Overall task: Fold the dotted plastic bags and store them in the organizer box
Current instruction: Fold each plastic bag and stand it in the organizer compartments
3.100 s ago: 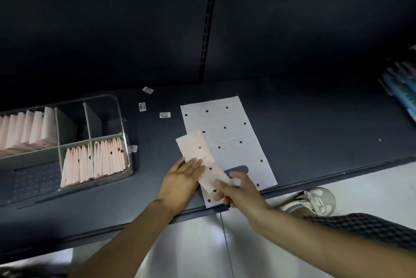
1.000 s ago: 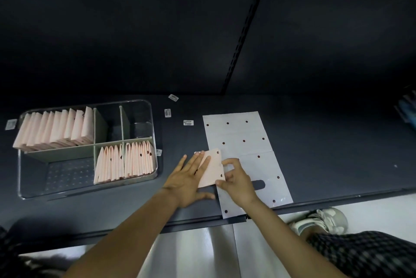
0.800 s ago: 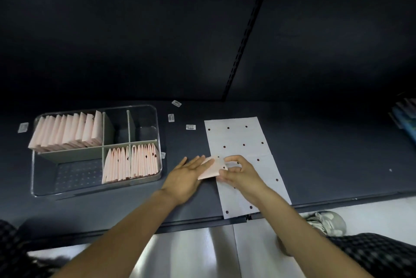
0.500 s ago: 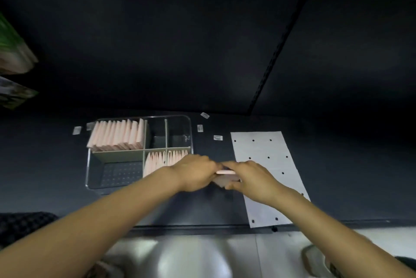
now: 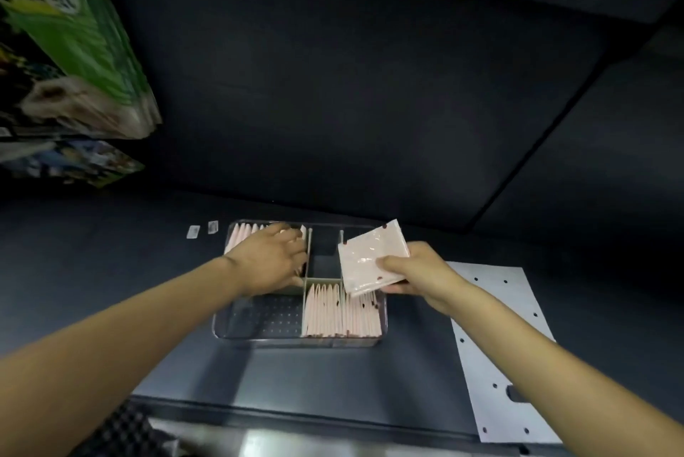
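A clear organizer box (image 5: pixel 259 323) with grey dividers sits on the dark shelf. My right hand (image 5: pixel 418 275) grips a folded pink dotted bag (image 5: pixel 370 258) and holds it above the box's right side. My left hand (image 5: pixel 272 258) lies in the back left compartment, fingers resting on the row of folded bags (image 5: pixel 242 234) standing there. More folded bags (image 5: pixel 340 312) stand in the front right compartment. A flat, unfolded white dotted bag (image 5: pixel 496 338) lies on the shelf to the right of the box.
Green printed packages (image 5: pixel 74 45) fill the shelf at the upper left. Two small labels (image 5: pixel 201 229) lie on the shelf just left of the box. The box's front left compartment (image 5: pixel 266 316) and back middle compartment (image 5: pixel 325 253) hold nothing. The shelf's front edge (image 5: pixel 333 416) runs below.
Both hands finished folding the bag on the flat one, then moved left. My right hand lifted the folded bag over the box; my left hand went into the back left compartment.
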Demonstrator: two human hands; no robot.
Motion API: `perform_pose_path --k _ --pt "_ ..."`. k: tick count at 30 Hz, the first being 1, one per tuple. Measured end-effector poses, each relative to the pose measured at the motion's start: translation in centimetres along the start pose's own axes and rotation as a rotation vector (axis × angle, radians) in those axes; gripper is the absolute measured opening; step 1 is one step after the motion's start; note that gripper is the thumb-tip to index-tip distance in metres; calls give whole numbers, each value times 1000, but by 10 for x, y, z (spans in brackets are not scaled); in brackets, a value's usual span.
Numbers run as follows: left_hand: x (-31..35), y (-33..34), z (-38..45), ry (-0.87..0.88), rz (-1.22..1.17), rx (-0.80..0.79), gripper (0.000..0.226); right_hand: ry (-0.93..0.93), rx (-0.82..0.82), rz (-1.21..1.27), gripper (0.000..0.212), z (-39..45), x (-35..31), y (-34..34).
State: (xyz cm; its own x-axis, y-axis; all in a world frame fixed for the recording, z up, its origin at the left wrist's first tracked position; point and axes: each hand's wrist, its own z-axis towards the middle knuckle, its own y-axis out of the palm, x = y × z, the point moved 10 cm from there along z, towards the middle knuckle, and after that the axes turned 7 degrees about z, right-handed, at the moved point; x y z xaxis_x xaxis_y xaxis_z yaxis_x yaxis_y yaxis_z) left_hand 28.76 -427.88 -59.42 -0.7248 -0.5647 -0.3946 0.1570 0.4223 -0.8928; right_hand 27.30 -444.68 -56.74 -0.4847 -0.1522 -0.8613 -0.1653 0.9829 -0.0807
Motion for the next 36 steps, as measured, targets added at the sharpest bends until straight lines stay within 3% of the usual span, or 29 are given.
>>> perform_pose_path --k 6,15,18,23,27,30,33,36 --pt "6 22 5 226 85 -15 69 40 70 63 25 39 2 26" --pt "-3 46 11 248 137 -98 80 129 -5 41 26 86 2 60" --pt "-10 47 8 240 76 -109 73 140 -12 -100 29 93 3 69" --pt "-14 43 6 220 41 -64 67 -24 158 -603 25 100 -19 80" --pt "-15 40 4 187 11 -39 59 -70 232 -810 39 96 -23 108" --pt "-17 39 3 154 -27 -40 56 -32 190 -734 48 96 -10 119" --pt "-24 34 0 107 -92 -23 52 -43 121 -614 40 95 -3 116" --pt "-33 12 -9 43 -165 147 44 -83 118 -449 43 90 0 108"
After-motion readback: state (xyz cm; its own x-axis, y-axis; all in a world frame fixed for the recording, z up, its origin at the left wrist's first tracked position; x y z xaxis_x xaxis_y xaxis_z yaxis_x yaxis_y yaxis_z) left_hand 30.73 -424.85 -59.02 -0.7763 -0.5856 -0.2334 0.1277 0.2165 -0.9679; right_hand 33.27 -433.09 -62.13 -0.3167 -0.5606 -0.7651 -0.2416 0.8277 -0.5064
